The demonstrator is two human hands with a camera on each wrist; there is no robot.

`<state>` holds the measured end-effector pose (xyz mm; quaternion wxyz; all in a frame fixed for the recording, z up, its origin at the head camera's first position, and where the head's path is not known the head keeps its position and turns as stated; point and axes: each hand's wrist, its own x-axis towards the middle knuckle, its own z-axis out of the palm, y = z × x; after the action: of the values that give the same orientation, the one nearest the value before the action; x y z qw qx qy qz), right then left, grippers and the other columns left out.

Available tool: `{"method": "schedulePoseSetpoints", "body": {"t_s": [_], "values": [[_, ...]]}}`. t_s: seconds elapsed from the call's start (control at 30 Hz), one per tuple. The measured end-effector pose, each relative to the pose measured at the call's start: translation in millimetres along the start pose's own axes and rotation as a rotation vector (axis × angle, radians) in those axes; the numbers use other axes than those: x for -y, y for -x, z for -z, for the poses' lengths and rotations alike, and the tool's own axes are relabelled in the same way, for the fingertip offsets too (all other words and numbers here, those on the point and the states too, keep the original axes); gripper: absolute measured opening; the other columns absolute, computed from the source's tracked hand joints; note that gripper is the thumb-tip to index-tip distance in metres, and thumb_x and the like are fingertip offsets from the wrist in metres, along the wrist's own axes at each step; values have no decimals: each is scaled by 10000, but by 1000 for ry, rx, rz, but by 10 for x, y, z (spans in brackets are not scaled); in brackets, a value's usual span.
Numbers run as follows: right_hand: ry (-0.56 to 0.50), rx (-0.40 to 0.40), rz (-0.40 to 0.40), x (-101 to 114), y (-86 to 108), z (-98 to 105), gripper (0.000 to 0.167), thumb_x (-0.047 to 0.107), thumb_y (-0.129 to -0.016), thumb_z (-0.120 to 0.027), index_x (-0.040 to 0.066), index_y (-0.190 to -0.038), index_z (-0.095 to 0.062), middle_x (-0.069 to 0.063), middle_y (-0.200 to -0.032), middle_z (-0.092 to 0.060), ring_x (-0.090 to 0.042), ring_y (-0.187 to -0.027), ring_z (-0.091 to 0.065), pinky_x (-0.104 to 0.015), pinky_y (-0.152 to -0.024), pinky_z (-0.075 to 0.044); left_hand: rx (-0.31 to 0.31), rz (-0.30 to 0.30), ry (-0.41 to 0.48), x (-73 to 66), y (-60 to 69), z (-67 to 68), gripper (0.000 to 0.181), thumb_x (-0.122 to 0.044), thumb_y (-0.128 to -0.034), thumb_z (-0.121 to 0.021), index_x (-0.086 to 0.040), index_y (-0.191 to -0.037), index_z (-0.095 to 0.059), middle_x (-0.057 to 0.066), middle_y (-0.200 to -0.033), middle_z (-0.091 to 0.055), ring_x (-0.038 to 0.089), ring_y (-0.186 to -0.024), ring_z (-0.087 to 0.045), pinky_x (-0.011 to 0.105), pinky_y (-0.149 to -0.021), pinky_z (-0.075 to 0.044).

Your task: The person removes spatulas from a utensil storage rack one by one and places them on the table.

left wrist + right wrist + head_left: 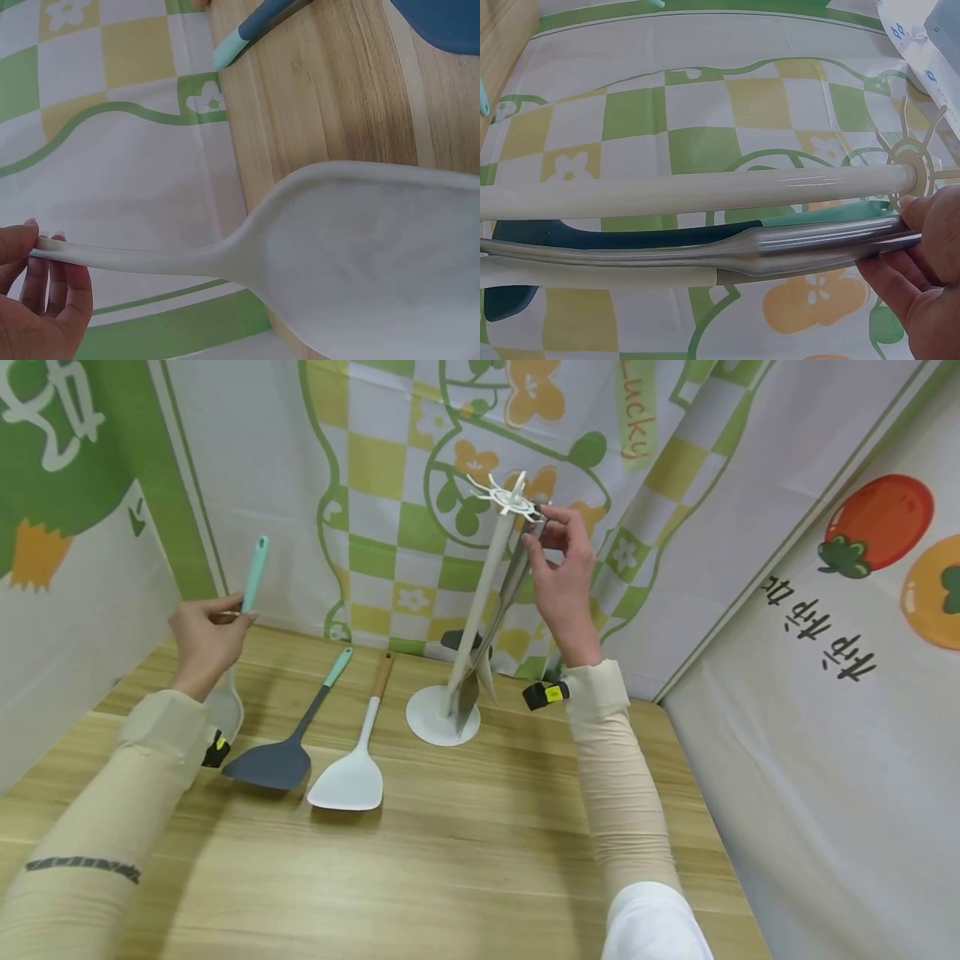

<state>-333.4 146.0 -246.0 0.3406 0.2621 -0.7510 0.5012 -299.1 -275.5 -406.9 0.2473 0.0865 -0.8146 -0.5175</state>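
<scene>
My left hand [207, 639] pinches the handle of a white turner [337, 255] where its mint grip [256, 568] begins; the head hangs down at the table's left. My right hand [564, 578] holds the top of a steel-handled utensil [810, 244] beside the hooks [516, 500] of a white stand [487, 585]. Behind that steel handle, a dark utensil with a mint grip [840, 212] and a white-necked one [645, 276] also hang alongside the pole. Whether the steel handle is on a hook, I cannot tell.
On the wooden table [420, 877], a dark grey turner with a mint grip [273, 764] and a white turner with a wooden grip [348, 781] lie left of the stand's round base [427, 718]. A patterned curtain [375, 468] hangs behind, with white side walls.
</scene>
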Motion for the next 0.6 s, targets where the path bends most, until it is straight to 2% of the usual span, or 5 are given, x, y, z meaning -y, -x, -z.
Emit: {"method": "schedulePoseSetpoints", "body": {"t_s": [0.13, 0.23, 0.3, 0.4, 0.6], "values": [[11, 3, 2, -1, 4, 4, 277, 66, -986, -656, 25, -1249, -578, -138, -1088, -679, -135, -897, -635, -360, -726, -636, -2, -7, -9, 27, 1, -8, 399, -208, -983, -663, -64, -1354, -629, 274, -1282, -644, -215, -688, -534, 35, -580, -487], [14, 3, 10, 1, 2, 4, 276, 60, -987, -654, 19, -1248, -575, -140, -1081, -680, -136, -886, -632, -424, -723, -635, 5, -20, -27, 47, -1, -11, 386, -166, -980, -653, -54, -1349, -637, 265, -1260, -659, -209, -693, -528, 31, -582, -485], [12, 1, 12, 5, 2, 2, 276, 55, -986, -652, 15, -1248, -573, -141, -1082, -681, -138, -886, -634, -466, -728, -633, 24, -29, -41, 65, -3, -15, 394, -126, -970, -642, -45, -1355, -634, 255, -1233, -666, -195, -705, -522, 32, -586, -484], [11, 3, 4, 9, 5, 3, 281, 55, -986, -653, 18, -1251, -569, -136, -1092, -679, -139, -896, -638, -439, -743, -639, 60, -35, -58, 91, -9, -25, 432, -60, -939, -622, -31, -1370, -623, 266, -1205, -662, -178, -721, -518, 30, -598, -480], [3, 10, -9, 9, 18, 2, 291, 72, -992, -647, 25, -1266, -562, -135, -1102, -675, -146, -913, -638, -474, -757, -630, 146, -20, -79, 176, -17, -51, 487, -19, -920, -619, 10, -1404, -578, 312, -1249, -633, -183, -727, -494, 24, -605, -469]]}}
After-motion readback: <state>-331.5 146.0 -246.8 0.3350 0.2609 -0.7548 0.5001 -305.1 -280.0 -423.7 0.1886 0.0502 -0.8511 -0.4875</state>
